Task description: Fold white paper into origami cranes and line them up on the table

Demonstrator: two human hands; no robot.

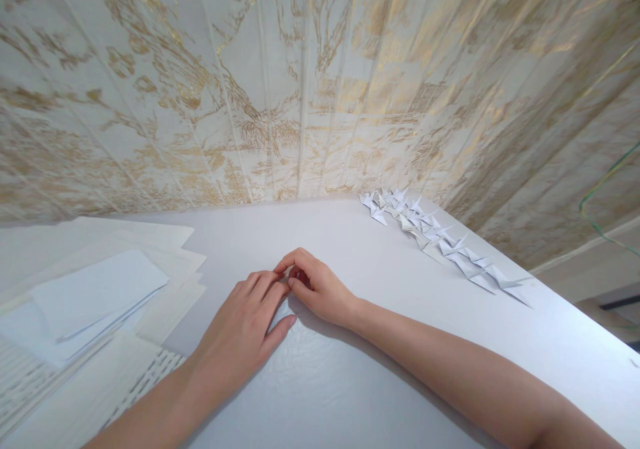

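My left hand (245, 319) rests palm down over the middle of the white table (350, 382), its fingers stretched forward and the thumb held apart. Against its fingertips lies my right hand (323, 290), with fingers curled and the thumb bent in toward them. Whatever may be between the right fingertips is hidden or too small to make out. To the right of both hands, folded white paper cranes (425, 225) stand in a slanting group near the table's far right edge.
Stacked sheets of paper (100, 292), some bearing dark printed marks, spread over the table's left side. Behind the table rises a wall (280, 89) with a white and gold pattern. A thin green cord (593, 221) hangs at the far right.
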